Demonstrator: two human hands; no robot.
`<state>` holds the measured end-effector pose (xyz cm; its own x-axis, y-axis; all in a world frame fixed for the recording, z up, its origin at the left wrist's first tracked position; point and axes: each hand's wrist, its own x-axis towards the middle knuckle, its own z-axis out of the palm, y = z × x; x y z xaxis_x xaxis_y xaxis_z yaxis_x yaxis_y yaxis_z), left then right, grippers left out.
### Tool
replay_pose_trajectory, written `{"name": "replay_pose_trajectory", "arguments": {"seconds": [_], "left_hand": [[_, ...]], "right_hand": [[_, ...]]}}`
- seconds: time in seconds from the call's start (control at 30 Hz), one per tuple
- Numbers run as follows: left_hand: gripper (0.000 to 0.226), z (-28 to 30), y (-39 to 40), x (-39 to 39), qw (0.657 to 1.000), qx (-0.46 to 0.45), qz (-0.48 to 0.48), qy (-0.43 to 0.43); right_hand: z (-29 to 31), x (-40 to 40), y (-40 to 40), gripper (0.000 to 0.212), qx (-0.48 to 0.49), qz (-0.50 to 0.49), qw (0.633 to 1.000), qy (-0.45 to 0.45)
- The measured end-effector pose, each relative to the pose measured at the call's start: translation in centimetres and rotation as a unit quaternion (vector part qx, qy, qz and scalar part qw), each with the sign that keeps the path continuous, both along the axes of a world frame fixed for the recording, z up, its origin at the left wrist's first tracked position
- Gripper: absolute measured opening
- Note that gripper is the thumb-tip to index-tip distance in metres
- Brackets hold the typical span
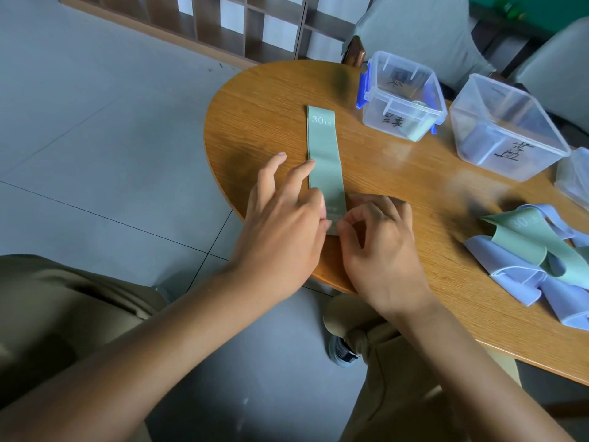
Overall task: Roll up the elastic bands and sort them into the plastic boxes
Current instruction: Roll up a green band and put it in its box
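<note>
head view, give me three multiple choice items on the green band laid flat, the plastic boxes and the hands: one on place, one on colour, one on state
1. Where does the flat green band lie relative to the box with blue clips?
A. inside it
B. on the table, to its left
C. on the floor

2. What colours are the bands in the loose pile?
A. red and yellow
B. black only
C. green and pale blue

3. How is the flat green band now?
A. fully rolled up
B. stretched out flat, both hands at its near end
C. hanging off the table edge

Key: 1 B, it lies on the wood beside the box. 2 C, a green band sits among pale blue ones. 3 B, the left hand and right hand pinch the near end, and the rest lies flat.
</note>
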<state>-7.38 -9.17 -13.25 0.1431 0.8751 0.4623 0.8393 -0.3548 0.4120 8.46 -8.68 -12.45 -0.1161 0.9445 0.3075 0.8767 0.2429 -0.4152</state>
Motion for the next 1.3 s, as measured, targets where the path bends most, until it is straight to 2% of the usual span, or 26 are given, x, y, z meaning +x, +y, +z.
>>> {"name": "replay_pose_trajectory", "arguments": {"seconds": [0.1, 0.23, 0.37, 0.53, 0.7, 0.83, 1.03, 1.3], "left_hand": [[0.011, -0.1, 0.4, 0.3, 1.000, -0.010, 0.016, -0.009], [0.014, -0.1, 1.3, 0.6, 0.999, -0.004, 0.036, -0.012], [0.021, 0.2, 2.6, 0.6, 0.998, 0.004, 0.056, 0.001], [0.015, 0.0, 4.7, 0.6, 0.997, -0.010, 0.078, -0.016], [0.026, 0.2, 6.8, 0.6, 0.996, -0.036, 0.084, -0.024], [0.026, 0.1, 8.5, 0.2, 0.993, -0.037, 0.063, -0.096], [0.032, 1.3, 8.7, -0.4, 0.967, -0.028, 0.090, -0.236], [0.031, 1.2, 7.4, -1.6, 0.969, -0.037, 0.074, -0.234]], "right_hand": [[-0.1, -0.4, 0.5, 0.010, 0.009, -0.009, 1.000, 0.012], [-0.2, -1.1, 1.3, 0.010, 0.015, -0.018, 1.000, 0.003], [-0.3, -2.0, 2.9, 0.021, 0.005, -0.030, 1.000, -0.006], [-0.1, -3.3, 5.0, 0.043, 0.003, -0.046, 0.999, -0.008], [0.7, -4.2, 6.6, 0.040, -0.017, -0.043, 0.999, -0.014], [1.0, -4.7, 7.8, 0.037, -0.002, -0.050, 0.998, -0.032], [1.7, -5.3, 9.8, 0.062, -0.029, -0.069, 0.996, -0.058], [1.6, -5.9, 13.0, 0.052, -0.011, -0.114, 0.992, -0.043]]}}
